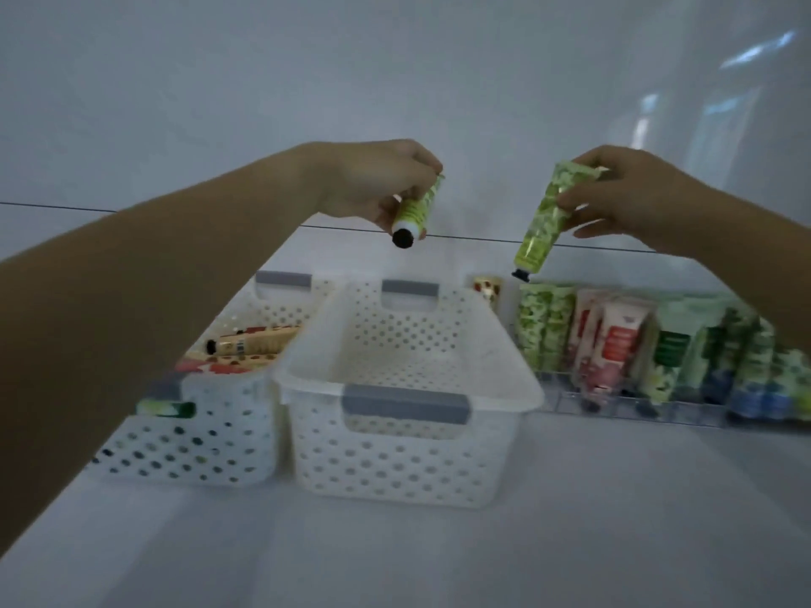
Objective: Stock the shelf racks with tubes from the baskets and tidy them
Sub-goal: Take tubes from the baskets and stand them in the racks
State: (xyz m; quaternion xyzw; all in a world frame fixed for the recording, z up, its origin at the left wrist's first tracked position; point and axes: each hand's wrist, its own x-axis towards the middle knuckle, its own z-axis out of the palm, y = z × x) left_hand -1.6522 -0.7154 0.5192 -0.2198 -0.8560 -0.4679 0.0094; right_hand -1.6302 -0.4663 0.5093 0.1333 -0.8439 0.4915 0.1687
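Holding both hands up over the white shelf (614, 520), I see my left hand (373, 182) pinching a green tube (414, 212), its black cap aimed at me, above the far end of the middle basket (395, 467). My right hand (636, 195) grips a second green tube (544, 217) near its crimped end, cap hanging down, just above the left end of the clear rack (614, 403). At left, another basket (188, 445) carries cream and red tubes (259, 340). Green and red racked tubes (614, 340) stand in rows.
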